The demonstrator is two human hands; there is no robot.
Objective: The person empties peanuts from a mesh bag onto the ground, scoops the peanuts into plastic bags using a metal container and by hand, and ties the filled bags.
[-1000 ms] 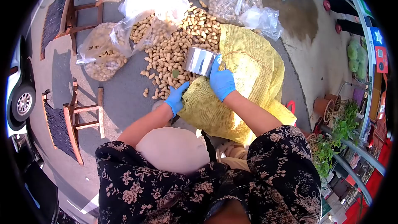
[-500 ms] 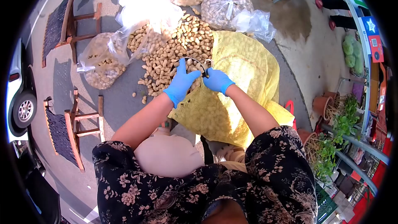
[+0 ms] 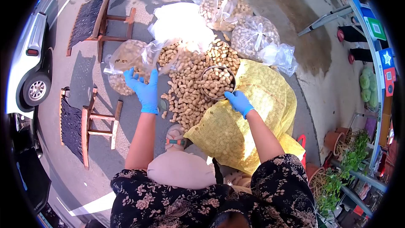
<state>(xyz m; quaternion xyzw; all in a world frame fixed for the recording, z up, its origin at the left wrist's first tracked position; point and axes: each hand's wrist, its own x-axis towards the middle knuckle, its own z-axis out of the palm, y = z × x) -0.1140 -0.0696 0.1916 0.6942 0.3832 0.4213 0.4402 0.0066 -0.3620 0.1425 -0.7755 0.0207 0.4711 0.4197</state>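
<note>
A round metal bowl [image 3: 234, 80] heaped with peanuts rests at the loose peanut pile [image 3: 185, 90]. My right hand [image 3: 239, 102], in a blue glove, is closed on its near right rim. My left hand [image 3: 145, 90], gloved the same way, is open with fingers spread, just in front of a clear plastic bag of peanuts [image 3: 130, 52] at the left. Whether its fingertips touch the bag I cannot tell. Right of the pile slumps a yellow mesh sack [image 3: 253, 118], bulging with peanuts, its mouth end near the bowl.
Behind the pile lie a bright white plastic bag [image 3: 181, 21] and tied bags of peanuts [image 3: 255, 36]. Two wooden stools [image 3: 99, 21] with dark woven seats lie on the left. A parked car [image 3: 31, 63] stands beyond. Potted plants [image 3: 350, 160] and a metal frame line the right side.
My left hand has left the bowl and moved left toward the plastic bag, opening. The bowl, earlier between both hands, now shows full of peanuts in my right hand. The view has shifted.
</note>
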